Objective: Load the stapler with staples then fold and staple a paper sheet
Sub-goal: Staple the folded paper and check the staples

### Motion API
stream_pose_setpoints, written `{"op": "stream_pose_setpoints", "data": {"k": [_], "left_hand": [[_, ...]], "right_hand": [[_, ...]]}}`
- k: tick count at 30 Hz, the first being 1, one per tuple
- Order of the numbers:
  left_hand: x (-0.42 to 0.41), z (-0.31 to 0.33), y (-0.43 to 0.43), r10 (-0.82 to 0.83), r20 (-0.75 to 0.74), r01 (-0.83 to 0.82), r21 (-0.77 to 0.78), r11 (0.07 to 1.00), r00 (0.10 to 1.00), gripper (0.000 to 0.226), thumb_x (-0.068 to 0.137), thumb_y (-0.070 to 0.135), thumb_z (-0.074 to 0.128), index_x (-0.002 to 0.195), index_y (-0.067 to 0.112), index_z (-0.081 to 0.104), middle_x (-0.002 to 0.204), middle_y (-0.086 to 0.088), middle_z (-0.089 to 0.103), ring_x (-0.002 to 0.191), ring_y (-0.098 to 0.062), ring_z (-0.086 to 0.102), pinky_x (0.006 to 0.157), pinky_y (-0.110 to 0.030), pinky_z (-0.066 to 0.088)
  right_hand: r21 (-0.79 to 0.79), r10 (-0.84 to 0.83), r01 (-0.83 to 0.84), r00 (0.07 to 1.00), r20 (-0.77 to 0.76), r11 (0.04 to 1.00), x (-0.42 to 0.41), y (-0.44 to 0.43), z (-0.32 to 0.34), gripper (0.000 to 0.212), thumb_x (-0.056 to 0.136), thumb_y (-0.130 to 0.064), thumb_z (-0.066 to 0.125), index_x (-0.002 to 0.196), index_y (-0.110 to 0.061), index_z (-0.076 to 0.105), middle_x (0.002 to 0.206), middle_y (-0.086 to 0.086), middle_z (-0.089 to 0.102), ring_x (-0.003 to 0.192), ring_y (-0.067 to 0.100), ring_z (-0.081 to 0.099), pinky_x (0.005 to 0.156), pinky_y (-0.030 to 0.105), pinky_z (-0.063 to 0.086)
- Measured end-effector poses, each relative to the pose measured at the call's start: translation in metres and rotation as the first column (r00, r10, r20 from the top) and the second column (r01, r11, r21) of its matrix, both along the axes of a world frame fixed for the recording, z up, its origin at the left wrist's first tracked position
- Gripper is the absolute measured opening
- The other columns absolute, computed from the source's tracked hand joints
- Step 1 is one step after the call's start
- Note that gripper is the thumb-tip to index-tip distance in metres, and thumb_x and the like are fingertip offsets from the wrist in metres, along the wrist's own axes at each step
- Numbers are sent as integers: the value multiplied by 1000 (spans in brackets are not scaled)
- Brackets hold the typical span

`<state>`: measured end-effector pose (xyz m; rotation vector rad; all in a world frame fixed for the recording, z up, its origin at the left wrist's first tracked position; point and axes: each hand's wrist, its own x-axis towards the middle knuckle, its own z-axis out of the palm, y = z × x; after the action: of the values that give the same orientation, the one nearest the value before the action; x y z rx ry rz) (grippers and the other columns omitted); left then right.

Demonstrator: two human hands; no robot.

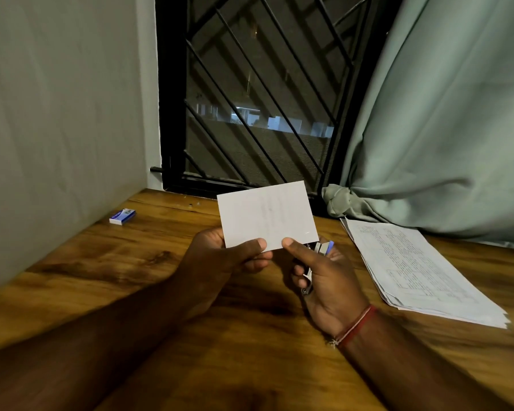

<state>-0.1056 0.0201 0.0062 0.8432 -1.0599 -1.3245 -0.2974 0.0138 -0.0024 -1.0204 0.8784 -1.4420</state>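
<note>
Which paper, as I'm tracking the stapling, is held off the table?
The small sheet, pinched by the left hand and right hand; the printed stack lies flat on the table.

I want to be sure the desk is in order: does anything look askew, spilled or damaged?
Nothing looks damaged or spilled. The folded paper is flat, pinched at its lower edge by the left hand and right hand, which also grips the stapler. Only the paper stack lies slightly fanned.
</note>
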Motion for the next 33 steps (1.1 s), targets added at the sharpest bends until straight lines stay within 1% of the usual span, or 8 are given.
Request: {"op": "stream_pose_setpoints", "data": {"k": [5, 9, 11, 14, 19, 23, 27, 33], "left_hand": [[1, 2, 2, -14, 0, 14, 1, 1000, 1000, 25, 97, -3, 73, 120, 4, 72, 111, -20, 82, 105, -42, 80, 92, -46, 65], [1, 0, 2, 42, 58, -40, -33, 999, 997, 18, 96, -5, 73, 102, 10, 81, 106, -27, 80, 105, -53, 75, 105, -65, 57], [2, 1, 4, 38, 73, -34, -50, 998, 997, 13, 92, -3, 77, 96, 7, 83, 103, -32, 78, 93, -48, 74, 105, -70, 53], [2, 4, 6, 14, 89, -8, -65, 998, 996, 12, 90, -1, 77, 100, 3, 82, 101, -38, 75, 85, -39, 71, 104, -71, 52], [1, 7, 11, 9, 97, -3, -60, 998, 995, 26, 96, -5, 73, 91, 17, 87, 97, -34, 76, 83, -35, 73, 104, -65, 54], [0, 8, 12, 6, 91, -1, -55, 999, 996, 14, 92, 0, 80, 103, 8, 82, 96, -29, 78, 84, -35, 73, 103, -63, 54], [0, 7, 11, 2, 88, 2, -45, 999, 996, 20, 89, 3, 84, 108, 1, 79, 102, -34, 77, 88, -39, 72, 104, -65, 53], [0, 4, 8, 31, 95, -29, -27, 999, 995, 30, 87, 4, 86, 114, -4, 76, 104, -33, 77, 89, -39, 73, 105, -65, 55]], "right_hand": [[4, 9, -9, 1000, 8, 1000, -1, 0, 0, 32, 92, -6, 83, 123, -3, 77, 90, 0, 76, 54, 9, 43, 41, 20, 31], [-13, 15, -16, 1000, -22, 1000, -2, 1, -2, 39, 91, -8, 85, 127, 0, 74, 88, 0, 75, 54, 10, 43, 42, 21, 31], [-25, 19, -20, 999, -39, 1000, -1, 1, -3, 39, 91, -9, 85, 128, -3, 75, 88, 0, 75, 54, 10, 43, 42, 22, 31], [-30, 14, -15, 999, -50, 999, 0, 3, -3, 35, 92, -9, 85, 126, -10, 77, 90, 0, 76, 54, 10, 43, 43, 22, 30], [-19, -7, 6, 998, -63, 1000, 1, 5, 0, 35, 92, -10, 85, 125, -5, 75, 81, -3, 73, 52, 9, 43, 43, 22, 30], [-17, -51, 50, 995, -87, 999, 1, 5, 0, 30, 90, -11, 87, 118, -10, 77, 77, 1, 67, 50, 10, 43, 42, 23, 29], [-25, -75, 73, 993, -87, 997, 2, 6, 2, 24, 90, -9, 87, 111, -14, 77, 77, 1, 70, 50, 10, 42, 43, 23, 29], [-35, -96, 93, 991, -91, 995, 2, 9, 5, 31, 89, -9, 88, 117, -9, 76, 75, 7, 63, 49, 11, 40, 40, 22, 30]]}}
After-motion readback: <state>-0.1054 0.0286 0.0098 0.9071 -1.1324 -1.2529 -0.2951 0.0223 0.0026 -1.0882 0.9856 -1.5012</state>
